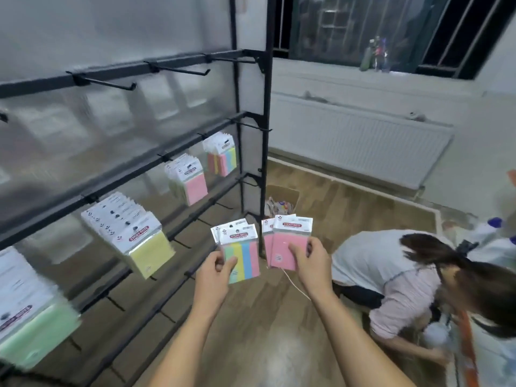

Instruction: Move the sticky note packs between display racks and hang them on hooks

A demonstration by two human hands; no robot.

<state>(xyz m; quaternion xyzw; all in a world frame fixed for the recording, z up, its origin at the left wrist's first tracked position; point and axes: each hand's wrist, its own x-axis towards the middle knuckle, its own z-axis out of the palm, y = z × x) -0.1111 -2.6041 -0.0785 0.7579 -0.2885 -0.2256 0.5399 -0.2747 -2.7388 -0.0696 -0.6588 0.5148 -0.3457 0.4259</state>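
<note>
The left hand [215,270] pinches a few multicoloured sticky note packs [241,251] just right of the black display rack [251,118], and the right hand [311,263] grips a few pink packs [284,241] beside them. On the rack's middle rail hang rows of packs: yellow ones [134,236], pink ones [188,178] and striped ones [220,155]; green ones [30,308] hang at the lower left. The top hooks [178,69] are bare. Right of the rack, another person [413,283] bends over the wooden floor [349,208], below a white radiator [360,141].

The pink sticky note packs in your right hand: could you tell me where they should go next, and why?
Probably onto the hook holding the hanging pink packs. The right hand grips pink packs of that colour; the left hand is full.
</note>
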